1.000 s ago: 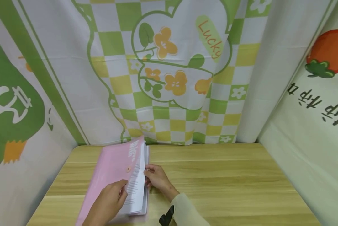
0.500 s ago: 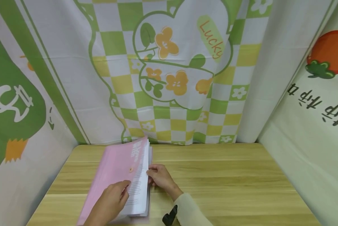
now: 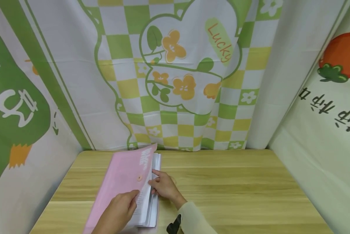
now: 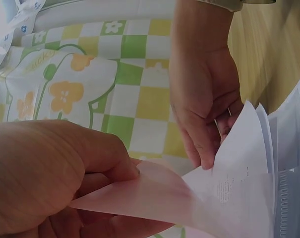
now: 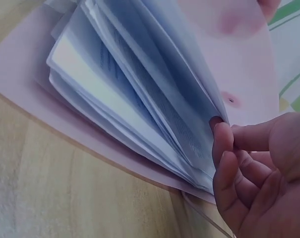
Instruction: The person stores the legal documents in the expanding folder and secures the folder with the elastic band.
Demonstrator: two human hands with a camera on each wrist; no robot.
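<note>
A pink translucent document folder (image 3: 119, 172) lies on the table with its cover partly raised and white printed sheets (image 5: 140, 69) inside. My left hand (image 3: 118, 208) pinches the cover's free edge between thumb and fingers; the left wrist view shows the pink cover (image 4: 145, 193) in that grip. On the folder's open side, my right hand (image 3: 164, 187) pinches the edge of some sheets and bends them up and leftward from those below. In the right wrist view the sheets fan apart under the right hand's fingers (image 5: 224, 144). The folder's inner left side is hidden by the cover.
The wooden table (image 3: 233, 188) extends to the right of the folder. Patterned cloth (image 3: 181, 123) hangs along its back edge, with more cloth at both sides. A black object (image 3: 174, 225) sits by the right sleeve. A thin cord (image 5: 204, 213) shows beside the folder.
My right hand has shifted slightly left with the pinched sheets, and more of the sheets beneath now shows at the right. The left hand keeps its pinch on the cover. The view has shifted slightly.
</note>
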